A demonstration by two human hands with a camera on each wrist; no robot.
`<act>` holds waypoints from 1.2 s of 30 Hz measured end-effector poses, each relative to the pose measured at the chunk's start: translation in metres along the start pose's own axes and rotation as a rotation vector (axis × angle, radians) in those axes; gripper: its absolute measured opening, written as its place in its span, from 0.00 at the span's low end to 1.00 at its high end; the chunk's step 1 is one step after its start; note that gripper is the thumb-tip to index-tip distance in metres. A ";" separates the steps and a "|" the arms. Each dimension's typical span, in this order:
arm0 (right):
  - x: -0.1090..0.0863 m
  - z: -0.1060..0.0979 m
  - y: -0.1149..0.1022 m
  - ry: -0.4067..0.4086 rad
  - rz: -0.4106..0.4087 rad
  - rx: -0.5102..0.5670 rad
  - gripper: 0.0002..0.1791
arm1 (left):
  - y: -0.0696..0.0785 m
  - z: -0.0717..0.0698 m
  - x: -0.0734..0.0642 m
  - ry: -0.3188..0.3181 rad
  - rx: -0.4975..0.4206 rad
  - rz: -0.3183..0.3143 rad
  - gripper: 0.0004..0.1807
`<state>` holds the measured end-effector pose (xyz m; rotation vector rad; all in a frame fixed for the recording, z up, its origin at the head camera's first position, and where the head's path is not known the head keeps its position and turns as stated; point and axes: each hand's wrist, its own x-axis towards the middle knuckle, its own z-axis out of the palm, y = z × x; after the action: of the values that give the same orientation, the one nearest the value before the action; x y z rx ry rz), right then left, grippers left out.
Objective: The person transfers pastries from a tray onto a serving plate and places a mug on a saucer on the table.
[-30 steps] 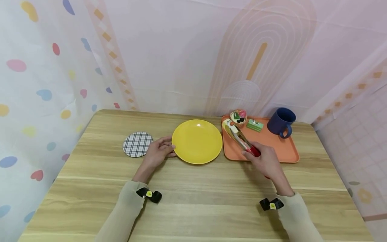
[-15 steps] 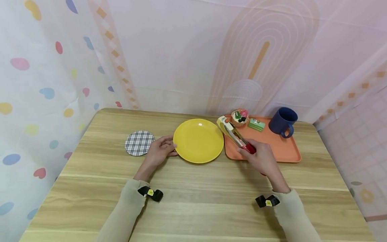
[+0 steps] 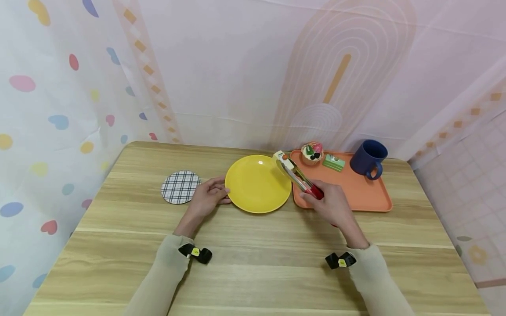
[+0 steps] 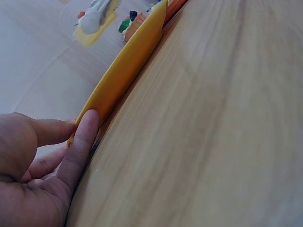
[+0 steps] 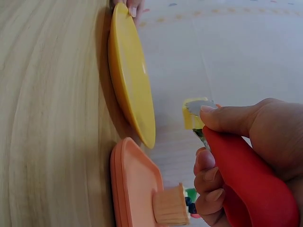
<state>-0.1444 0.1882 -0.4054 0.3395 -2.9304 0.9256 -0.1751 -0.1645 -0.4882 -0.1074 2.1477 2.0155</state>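
Observation:
My left hand (image 3: 206, 195) pinches the left rim of a yellow plate (image 3: 258, 186) between thumb and fingers; the left wrist view shows the thumb (image 4: 85, 130) on the plate's outer side. In my right hand (image 3: 330, 199) are metal tongs with red handles (image 5: 251, 177). Their tips grip a small pale yellow piece of cake (image 3: 283, 159) with an orange dot on top. The cake is raised over the plate's upper right rim. In the right wrist view the tong head (image 5: 198, 106) covers part of it.
Right of the plate, an orange tray (image 3: 348, 193) bears a fruit tart (image 3: 312, 152), a green layered cake piece (image 3: 334, 163) and a dark blue mug (image 3: 368, 158). A checked round coaster (image 3: 180, 188) lies left of my left hand. A patterned cloth wall (image 3: 221, 87) rises behind the table.
My right hand has moved left with the tongs, carrying the yellow cake from above the tray to the plate's right edge. My left hand stays at the plate.

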 end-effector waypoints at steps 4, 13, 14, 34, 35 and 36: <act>0.002 0.003 -0.004 -0.002 -0.006 0.011 0.25 | 0.001 0.000 -0.001 -0.005 0.000 -0.002 0.27; 0.006 0.013 -0.013 -0.018 -0.042 0.018 0.26 | 0.005 0.000 -0.003 -0.010 0.004 -0.006 0.28; 0.006 0.014 -0.014 -0.024 -0.040 0.018 0.26 | 0.005 0.000 -0.003 -0.010 0.005 -0.006 0.28; 0.008 0.039 -0.036 -0.122 -0.039 0.017 0.26 | 0.003 -0.001 -0.002 -0.012 0.013 -0.011 0.28; 0.007 0.040 -0.036 -0.130 -0.039 0.020 0.26 | 0.003 -0.001 -0.002 -0.013 0.014 -0.011 0.28; 0.007 0.042 -0.037 -0.138 -0.041 0.022 0.26 | 0.002 0.000 -0.002 -0.013 0.014 -0.012 0.28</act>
<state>-0.1420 0.1337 -0.4180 0.4812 -3.0254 0.9672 -0.1740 -0.1648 -0.4857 -0.1044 2.1479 1.9880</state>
